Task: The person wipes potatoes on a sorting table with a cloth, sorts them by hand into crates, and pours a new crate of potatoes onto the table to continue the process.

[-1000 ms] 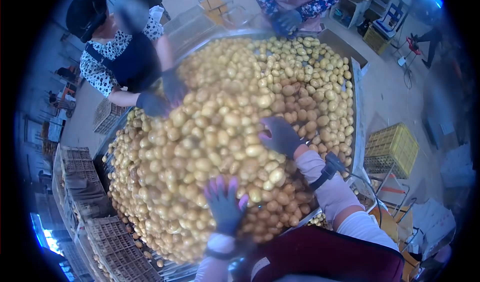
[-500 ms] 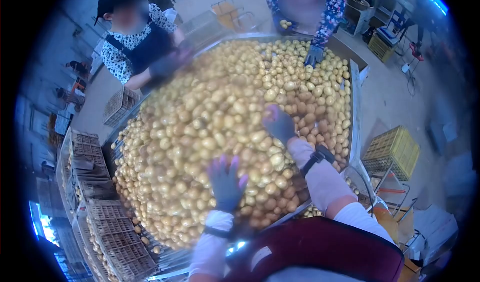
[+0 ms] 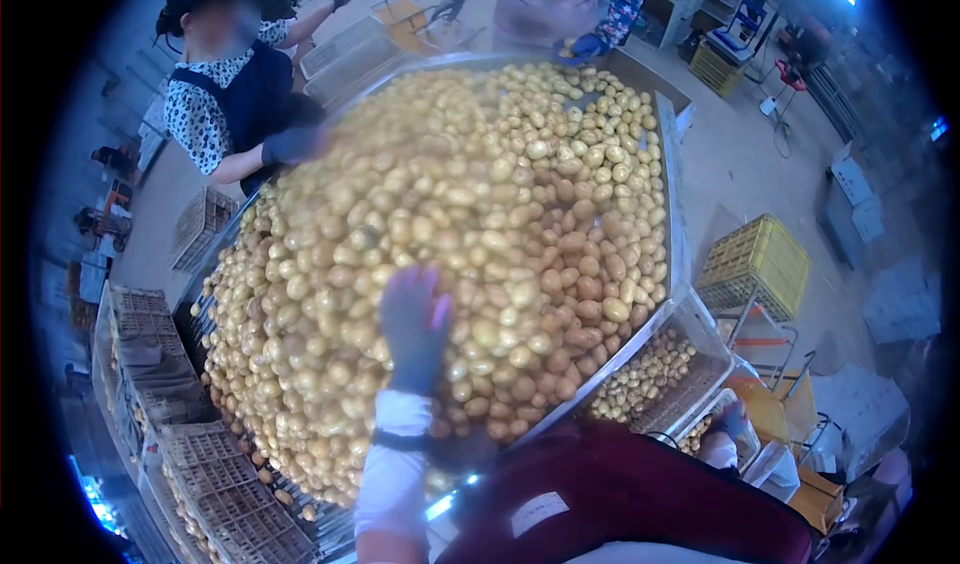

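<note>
My left hand (image 3: 415, 329), in a dark glove with purple fingertips, lies on the big heap of potatoes (image 3: 585, 264) near its middle. Its fingers are stretched out and the thumb stands apart; nothing is gripped. At the lower right, beyond my dark red apron (image 3: 640, 484), my right hand (image 3: 733, 421) is at a small container (image 3: 748, 444) holding potatoes. Its fingers are hidden, so what it holds, if anything, cannot be seen. A crate of smaller potatoes (image 3: 645, 374) sits between it and the sorting table's metal edge (image 3: 680, 204).
One co-worker (image 3: 255, 94) stands at the left edge, one gloved hand over the heap. Another co-worker (image 3: 550, 9) is at the far side, a hand around potatoes. Crates (image 3: 225, 474) line the lower left; a yellow crate (image 3: 755, 264) stands right on the floor.
My right hand has left the heap and moved down and right to the small container. My left hand has shifted slightly up and left. The far co-worker's hand has lifted off the potatoes.
</note>
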{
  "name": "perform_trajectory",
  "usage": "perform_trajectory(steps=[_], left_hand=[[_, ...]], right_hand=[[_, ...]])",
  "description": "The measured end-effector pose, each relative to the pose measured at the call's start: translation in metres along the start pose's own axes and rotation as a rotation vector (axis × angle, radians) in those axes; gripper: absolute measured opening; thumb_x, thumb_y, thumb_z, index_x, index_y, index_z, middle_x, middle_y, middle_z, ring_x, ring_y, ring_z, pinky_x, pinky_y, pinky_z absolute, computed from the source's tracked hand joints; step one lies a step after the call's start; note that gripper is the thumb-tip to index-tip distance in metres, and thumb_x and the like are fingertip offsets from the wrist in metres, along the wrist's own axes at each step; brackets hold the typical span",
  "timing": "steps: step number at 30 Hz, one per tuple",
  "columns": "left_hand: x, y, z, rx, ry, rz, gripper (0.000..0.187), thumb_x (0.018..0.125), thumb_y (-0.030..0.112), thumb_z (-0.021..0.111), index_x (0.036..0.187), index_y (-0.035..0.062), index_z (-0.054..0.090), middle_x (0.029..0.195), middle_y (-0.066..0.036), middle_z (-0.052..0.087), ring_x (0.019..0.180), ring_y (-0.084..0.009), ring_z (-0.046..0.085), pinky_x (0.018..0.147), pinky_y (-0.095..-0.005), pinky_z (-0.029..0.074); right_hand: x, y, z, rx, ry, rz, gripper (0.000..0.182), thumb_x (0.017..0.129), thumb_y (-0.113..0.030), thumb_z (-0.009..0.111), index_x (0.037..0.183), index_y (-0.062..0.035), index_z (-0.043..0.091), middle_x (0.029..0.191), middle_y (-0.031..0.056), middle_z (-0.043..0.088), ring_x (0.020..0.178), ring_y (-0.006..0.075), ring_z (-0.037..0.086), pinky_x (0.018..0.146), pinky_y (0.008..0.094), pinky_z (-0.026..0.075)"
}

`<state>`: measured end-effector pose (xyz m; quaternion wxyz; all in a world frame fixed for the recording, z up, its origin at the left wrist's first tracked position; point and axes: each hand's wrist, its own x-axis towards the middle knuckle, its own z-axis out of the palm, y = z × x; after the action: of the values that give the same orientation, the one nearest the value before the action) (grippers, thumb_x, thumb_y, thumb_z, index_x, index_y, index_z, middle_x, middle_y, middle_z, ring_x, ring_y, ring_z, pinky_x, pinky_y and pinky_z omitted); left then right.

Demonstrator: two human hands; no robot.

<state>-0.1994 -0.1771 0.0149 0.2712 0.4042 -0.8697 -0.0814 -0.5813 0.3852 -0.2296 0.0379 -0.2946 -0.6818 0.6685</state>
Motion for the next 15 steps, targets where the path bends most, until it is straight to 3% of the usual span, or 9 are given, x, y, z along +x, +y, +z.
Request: perform_trajectory(steps=[3, 5, 8, 9, 10, 11, 12, 13, 15], left_hand=[[0.024, -0.005, 0.007, 0.157, -0.133, 0.075, 0.050, 0.083, 0.031, 0.076, 0.129, 0.0169, 0.063, 0.137, -0.015, 0.056, 0.128, -0.0401, 0.049, 0.101, -0.0500, 0.043], [0.033, 0.002, 0.015, 0.268, -0.243, 0.124, 0.048, 0.081, 0.034, 0.077, 0.124, 0.0177, 0.066, 0.136, -0.015, 0.056, 0.125, -0.0400, 0.051, 0.098, -0.0488, 0.045], [0.047, 0.021, 0.023, 0.231, -0.418, -0.066, 0.045, 0.079, 0.037, 0.078, 0.118, 0.0174, 0.068, 0.131, -0.015, 0.056, 0.119, -0.0392, 0.054, 0.095, -0.0489, 0.047], [0.052, 0.025, 0.020, 0.236, -0.450, -0.079, 0.045, 0.078, 0.037, 0.079, 0.117, 0.0168, 0.068, 0.130, -0.015, 0.055, 0.117, -0.0386, 0.054, 0.095, -0.0487, 0.047], [0.057, 0.029, 0.016, 0.241, -0.481, -0.094, 0.045, 0.077, 0.038, 0.080, 0.115, 0.0161, 0.068, 0.129, -0.015, 0.055, 0.116, -0.0380, 0.054, 0.095, -0.0485, 0.047], [0.059, 0.031, 0.014, 0.246, -0.509, -0.114, 0.045, 0.076, 0.038, 0.081, 0.113, 0.0155, 0.068, 0.128, -0.015, 0.055, 0.115, -0.0374, 0.055, 0.094, -0.0484, 0.048], [0.058, 0.027, 0.015, 0.204, -0.481, -0.079, 0.047, 0.075, 0.038, 0.082, 0.114, 0.0154, 0.069, 0.127, -0.015, 0.056, 0.114, -0.0371, 0.055, 0.094, -0.0481, 0.048], [0.053, 0.018, 0.013, 0.166, -0.451, -0.046, 0.048, 0.074, 0.038, 0.083, 0.114, 0.0154, 0.069, 0.126, -0.015, 0.056, 0.114, -0.0367, 0.055, 0.094, -0.0477, 0.048], [0.036, 0.003, 0.013, -0.065, -0.395, -0.094, 0.050, 0.074, 0.036, 0.084, 0.116, 0.0155, 0.069, 0.123, -0.015, 0.058, 0.114, -0.0364, 0.055, 0.095, -0.0473, 0.048]], right_hand=[[0.051, 0.055, -0.053, -0.845, 0.056, -0.194, 0.057, 0.096, -0.045, 0.057, 0.130, -0.0003, 0.059, 0.128, 0.0194, 0.063, 0.109, 0.0295, 0.066, 0.092, 0.0417, 0.054], [-0.042, 0.013, 0.013, -1.211, -0.092, -0.712, 0.067, 0.093, -0.054, 0.060, 0.133, -0.0008, 0.057, 0.129, 0.0184, 0.063, 0.107, 0.0279, 0.066, 0.089, 0.0396, 0.054], [-0.243, -0.064, 0.149, -0.565, -0.676, -0.932, 0.051, 0.095, -0.021, 0.063, 0.140, -0.0020, 0.048, 0.131, 0.0136, 0.056, 0.120, 0.0261, 0.056, 0.099, 0.0374, 0.049], [-0.283, -0.081, 0.177, -0.360, -1.140, -0.715, 0.051, 0.095, -0.016, 0.064, 0.140, -0.0011, 0.048, 0.135, 0.0139, 0.054, 0.125, 0.0244, 0.053, 0.101, 0.0373, 0.048], [-0.317, -0.083, 0.199, -0.377, -1.380, -0.701, 0.050, 0.095, -0.019, 0.063, 0.139, -0.0011, 0.049, 0.136, 0.0165, 0.054, 0.130, 0.0275, 0.051, 0.105, 0.0406, 0.045], [-0.350, -0.096, 0.224, -0.482, -1.546, -0.995, 0.050, 0.093, -0.021, 0.063, 0.137, -0.0019, 0.052, 0.134, 0.0181, 0.055, 0.130, 0.0339, 0.050, 0.108, 0.0451, 0.041], [-0.373, -0.083, 0.240, -0.403, -1.612, -1.168, 0.054, 0.087, -0.019, 0.068, 0.138, -0.0071, 0.055, 0.131, 0.0186, 0.057, 0.120, 0.0378, 0.054, 0.105, 0.0475, 0.042], [-0.403, -0.102, 0.260, -0.444, -1.592, -1.315, 0.041, 0.086, -0.017, 0.067, 0.126, -0.0078, 0.063, 0.120, 0.0164, 0.062, 0.112, 0.0369, 0.058, 0.098, 0.0480, 0.045], [-0.408, -0.080, 0.286, -0.384, -1.612, -1.259, 0.030, 0.086, -0.017, 0.066, 0.115, -0.0083, 0.067, 0.112, 0.0141, 0.063, 0.104, 0.0361, 0.059, 0.092, 0.0482, 0.046]])
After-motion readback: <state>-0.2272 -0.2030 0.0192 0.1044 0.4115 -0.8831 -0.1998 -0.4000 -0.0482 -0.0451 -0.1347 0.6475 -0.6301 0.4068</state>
